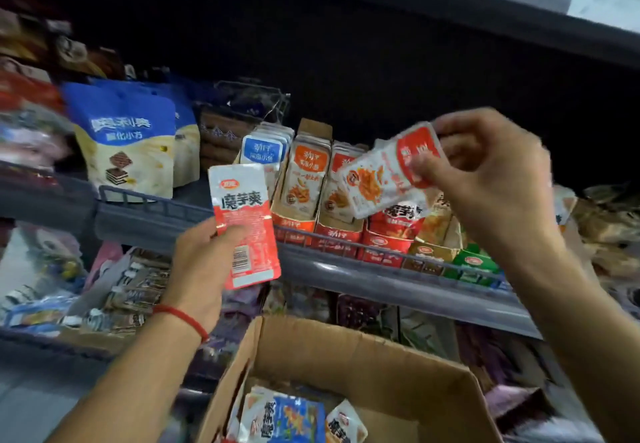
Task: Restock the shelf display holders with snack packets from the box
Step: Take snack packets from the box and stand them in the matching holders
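A person's left hand [204, 262], a red string bracelet [181, 319] at its wrist, grips a red-and-white snack packet [244, 224] upright at centre-left of the frame, thumb across its lower half and barcode facing the camera. The right hand [485, 172], at centre-right, pinches a second red-and-white packet [388, 172] by one end, the packet tilted and hanging just above the row of cardboard display holders [341, 231] on the middle shelf [381, 276]. The holders stand side by side behind a low blue rail, filled with upright packets in blue, orange and red. At the bottom centre an open cardboard box [346, 356] holds more packets [284, 418]. Blue-and-cream pouches [124, 141] stand on the shelf at upper left; blurred goods fill the lower shelf at left.
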A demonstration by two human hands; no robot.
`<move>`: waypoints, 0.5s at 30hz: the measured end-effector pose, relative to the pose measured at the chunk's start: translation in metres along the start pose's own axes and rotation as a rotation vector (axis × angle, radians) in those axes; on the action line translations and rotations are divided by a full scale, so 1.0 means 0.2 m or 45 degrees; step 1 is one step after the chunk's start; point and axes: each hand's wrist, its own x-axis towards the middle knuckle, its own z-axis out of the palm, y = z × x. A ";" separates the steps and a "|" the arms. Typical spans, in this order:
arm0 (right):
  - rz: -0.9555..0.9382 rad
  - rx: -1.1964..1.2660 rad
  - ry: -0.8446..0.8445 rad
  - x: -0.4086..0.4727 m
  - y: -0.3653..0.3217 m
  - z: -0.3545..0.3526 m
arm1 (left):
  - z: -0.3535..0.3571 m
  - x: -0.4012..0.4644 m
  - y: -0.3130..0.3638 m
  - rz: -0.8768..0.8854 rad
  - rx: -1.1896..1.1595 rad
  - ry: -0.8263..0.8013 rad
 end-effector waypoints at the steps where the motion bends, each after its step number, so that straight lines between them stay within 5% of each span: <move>1: -0.071 -0.105 0.003 0.10 -0.03 0.03 | -0.02 0.02 0.00 -0.019 -0.038 0.019; 5: -0.120 -0.334 -0.151 0.42 -0.03 0.20 | -0.04 0.05 0.01 -0.056 -0.060 0.021; 15: 0.205 -0.537 -0.668 0.66 0.12 0.42 | -0.05 0.10 0.03 -0.111 -0.010 -0.022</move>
